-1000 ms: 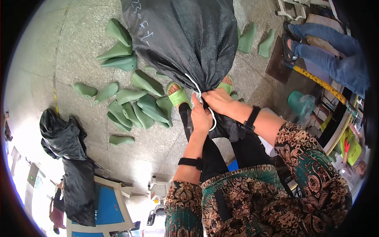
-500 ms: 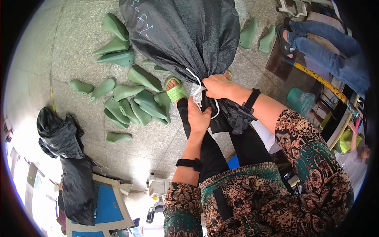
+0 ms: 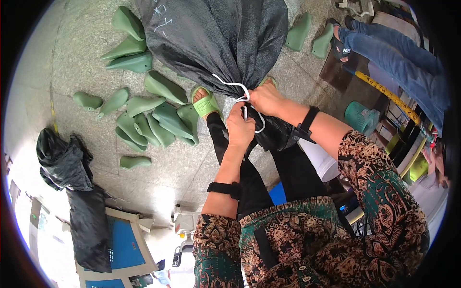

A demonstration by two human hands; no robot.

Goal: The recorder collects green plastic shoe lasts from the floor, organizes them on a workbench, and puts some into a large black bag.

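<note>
A large, full black sack (image 3: 216, 43) stands in front of me, gathered to a narrow neck between my feet. Around that neck runs a white cord (image 3: 230, 83), with a loop and loose ends showing. My left hand (image 3: 240, 127) is closed at the cord, thumb and fingers pinching it just below the neck. Close beside it, my right hand (image 3: 265, 100) is closed at the gathered neck, on the cord's right side. Its fingertips are partly hidden. The sack's loose black mouth (image 3: 273, 134) hangs down below both hands.
Several green shoe lasts (image 3: 165, 87) lie on the floor to the left; two more shoe lasts (image 3: 298, 32) lie at the far right. A black bag (image 3: 65, 158) slumps at the left. A person in jeans (image 3: 389, 53) is at the right, by a yellow-wrapped pole (image 3: 384, 94) and green basket (image 3: 360, 116).
My left hand has risen to the sack's neck, close to my right hand, and the cord's loop shows more plainly there. The whole view has shifted slightly.
</note>
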